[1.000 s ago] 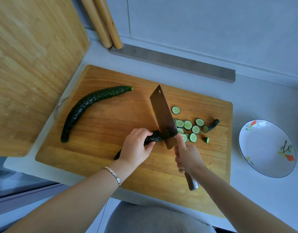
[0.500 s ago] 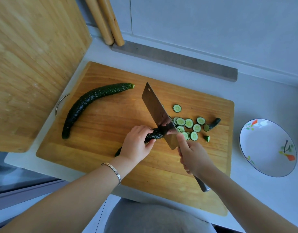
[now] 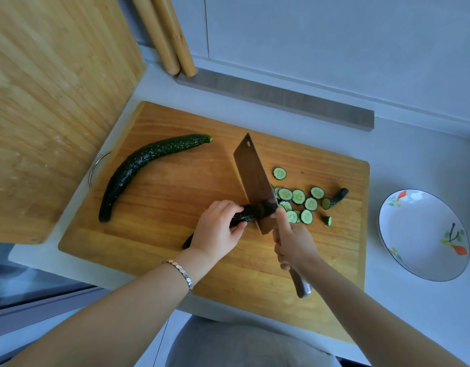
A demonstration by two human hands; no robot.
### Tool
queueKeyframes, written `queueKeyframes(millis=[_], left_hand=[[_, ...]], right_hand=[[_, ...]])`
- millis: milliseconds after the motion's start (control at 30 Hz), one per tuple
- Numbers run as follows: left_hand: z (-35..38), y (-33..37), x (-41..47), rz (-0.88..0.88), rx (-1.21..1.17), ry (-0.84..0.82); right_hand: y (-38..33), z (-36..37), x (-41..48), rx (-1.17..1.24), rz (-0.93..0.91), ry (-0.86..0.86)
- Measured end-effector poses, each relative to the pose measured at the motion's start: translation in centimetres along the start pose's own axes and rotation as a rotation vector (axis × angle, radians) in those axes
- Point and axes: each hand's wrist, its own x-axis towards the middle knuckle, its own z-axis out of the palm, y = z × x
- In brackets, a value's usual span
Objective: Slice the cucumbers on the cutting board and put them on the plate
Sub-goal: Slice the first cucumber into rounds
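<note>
Right now the left hand [image 3: 218, 229] is curled over the half-cut cucumber [image 3: 244, 214]. Its fingers are on top and its thumb is on the near side, holding the cucumber down on the cutting board [image 3: 175, 255]. A shiny bracelet [image 3: 180, 271] sits on that wrist.

The right hand [image 3: 294, 245] grips the handle of a big knife [image 3: 253, 178], with one finger stretched up along the flat blade. The blade leans a little, and its edge is down on the cut end of the cucumber, just beside the left fingers.

On the right of the blade lie the round slices [image 3: 298, 197], close together, some on top of others, and one a bit farther back. A dark end piece [image 3: 338, 197] and a small green bit [image 3: 327, 221] lie near them.

A whole cucumber [image 3: 146, 165], long and bent, rests on the far left part of the board, well apart from the hands.

The plate [image 3: 419, 229], white with little painted flowers, sits on the grey counter [image 3: 403, 154] to the right of the board, not touching it. A bamboo board [image 3: 43, 102] stands at the left, and two wooden sticks [image 3: 165, 35] lean in the back corner.
</note>
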Motion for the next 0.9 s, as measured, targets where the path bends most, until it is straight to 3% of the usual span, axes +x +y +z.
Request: queueKeyframes(millis=[133, 467, 900], left_hand=[[0.2, 0.1, 0.6, 0.009, -0.008, -0.006], [0.2, 0.3, 0.6, 0.004, -0.002, -0.014], [0.1, 0.5, 0.6, -0.003, -0.002, -0.015]], right_hand=[[-0.2, -1.4, -1.0, 0.071, 0.019, -0.012], [-0.8, -1.3, -2.2, -0.175, -0.141, -0.003], [0.5, 0.8, -0.1, -0.228, -0.123, 0.037]])
